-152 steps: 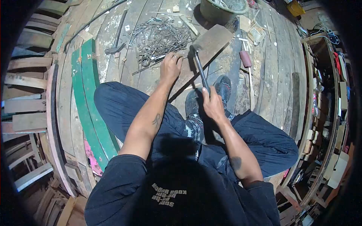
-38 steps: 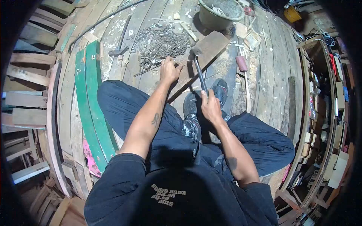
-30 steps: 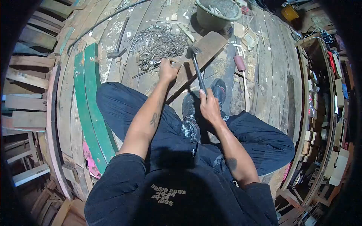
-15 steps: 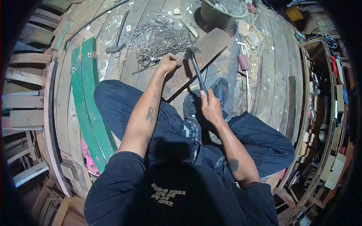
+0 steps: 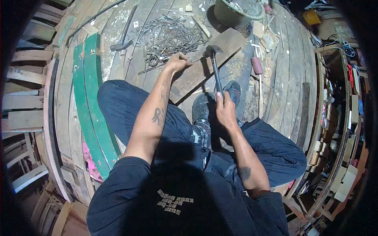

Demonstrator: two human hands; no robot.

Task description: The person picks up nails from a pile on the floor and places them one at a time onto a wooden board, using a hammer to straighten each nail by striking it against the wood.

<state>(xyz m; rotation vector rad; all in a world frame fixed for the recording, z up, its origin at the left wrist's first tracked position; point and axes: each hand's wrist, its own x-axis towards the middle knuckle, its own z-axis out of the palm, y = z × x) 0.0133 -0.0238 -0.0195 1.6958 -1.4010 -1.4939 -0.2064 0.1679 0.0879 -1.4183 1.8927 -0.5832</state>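
My right hand point(image 5: 226, 111) is wrapped round the lower handle of a claw hammer point(image 5: 217, 74), whose head is raised over a brown wooden plank point(image 5: 228, 38). The plank lies slantwise on the floor in front of my shoes. At the plank's left edge, my left hand point(image 5: 178, 63) is closed with thumb and fingers pinched together. Whatever sits between those fingertips is too small to make out. Just beyond this hand spreads a heap of nails point(image 5: 173, 37), with a dark metal ring point(image 5: 152, 61) at its near edge.
A second hammer point(image 5: 120, 46) lies left of the nails. Green boards point(image 5: 93, 78) run beside my left knee. A bucket point(image 5: 230, 17) stands at the back. To the right lie a red-headed mallet point(image 5: 256, 66) and a wooden shelf point(image 5: 315, 118) of odds and ends.
The hammer has lifted slightly and swung right, away from my left hand. My left hand stays at the plank's edge, still pinched. The view has shifted a little.
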